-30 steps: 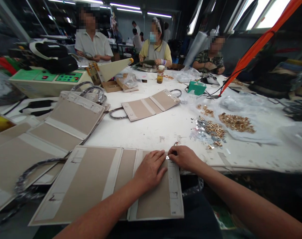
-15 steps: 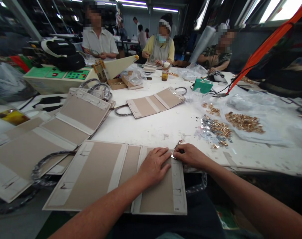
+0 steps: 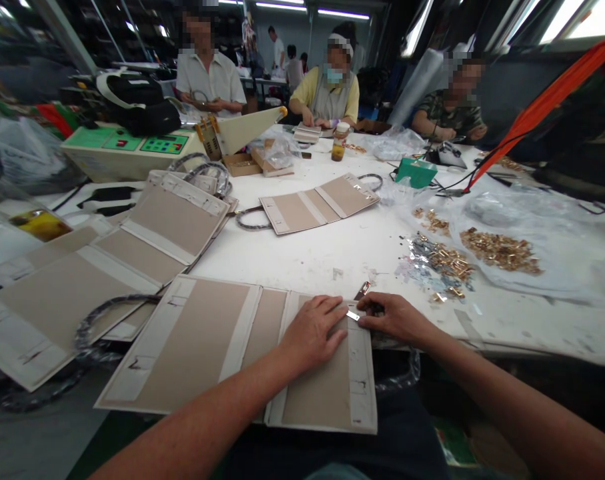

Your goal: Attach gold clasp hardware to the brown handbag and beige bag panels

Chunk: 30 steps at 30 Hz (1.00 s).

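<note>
A beige folding panel (image 3: 207, 347) with pale strips lies at the table's front edge, a plastic-wrapped handle (image 3: 400, 381) showing past its right side. My left hand (image 3: 315, 333) rests flat on its right section, fingers stretched out. At the panel's upper right corner my right hand (image 3: 390, 317) pinches a small shiny metal plate (image 3: 353, 315) between thumb and finger, against the pale strip. Just beyond that hand lies a small tool with a reddish, metallic body (image 3: 362, 291); its near end is hidden by the fingers.
More panels (image 3: 147, 243) are stacked at the left; another (image 3: 320, 203) lies mid-table. Gold metal pieces (image 3: 502, 250) and silver ones (image 3: 422, 250) are heaped at the right, near a green box (image 3: 416, 173). A jar (image 3: 339, 141), a machine (image 3: 132, 153) and several people are farther back.
The view has shifted slightly. My right fingers have opened a little around the metal plate, and more of it shows. My left hand stays flat on the panel.
</note>
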Each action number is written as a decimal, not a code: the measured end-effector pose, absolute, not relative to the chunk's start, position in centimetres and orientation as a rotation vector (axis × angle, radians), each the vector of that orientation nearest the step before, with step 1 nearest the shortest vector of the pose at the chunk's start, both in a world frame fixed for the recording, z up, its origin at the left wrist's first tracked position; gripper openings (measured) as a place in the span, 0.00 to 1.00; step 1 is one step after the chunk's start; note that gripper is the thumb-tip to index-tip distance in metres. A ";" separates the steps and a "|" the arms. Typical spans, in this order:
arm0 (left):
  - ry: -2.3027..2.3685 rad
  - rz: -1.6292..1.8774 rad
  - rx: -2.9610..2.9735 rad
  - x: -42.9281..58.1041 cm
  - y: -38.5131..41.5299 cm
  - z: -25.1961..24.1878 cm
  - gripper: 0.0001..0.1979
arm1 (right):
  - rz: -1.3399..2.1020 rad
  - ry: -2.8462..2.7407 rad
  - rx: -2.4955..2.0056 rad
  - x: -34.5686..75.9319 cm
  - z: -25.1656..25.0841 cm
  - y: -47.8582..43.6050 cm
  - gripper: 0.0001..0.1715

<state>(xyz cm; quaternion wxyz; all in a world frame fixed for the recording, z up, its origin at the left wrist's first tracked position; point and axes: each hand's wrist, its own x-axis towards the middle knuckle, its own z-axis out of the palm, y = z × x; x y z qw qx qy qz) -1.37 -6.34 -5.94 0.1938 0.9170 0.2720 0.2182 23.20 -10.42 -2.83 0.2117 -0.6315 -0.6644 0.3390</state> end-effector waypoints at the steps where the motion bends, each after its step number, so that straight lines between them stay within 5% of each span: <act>1: 0.765 0.615 2.570 -1.4 -6.3 -6.0 0.23 | 0.857 -1.855 -1.785 23.0 -3.0 -10.7 0.12; 7: 0.775 0.626 2.571 -1.4 -6.3 -6.0 0.23 | 0.528 -1.944 -1.815 21.8 -3.5 -12.2 0.09; 30: 0.762 0.629 2.595 -1.3 -6.1 -5.7 0.24 | 0.550 -1.896 -1.898 21.4 -2.8 -11.6 0.09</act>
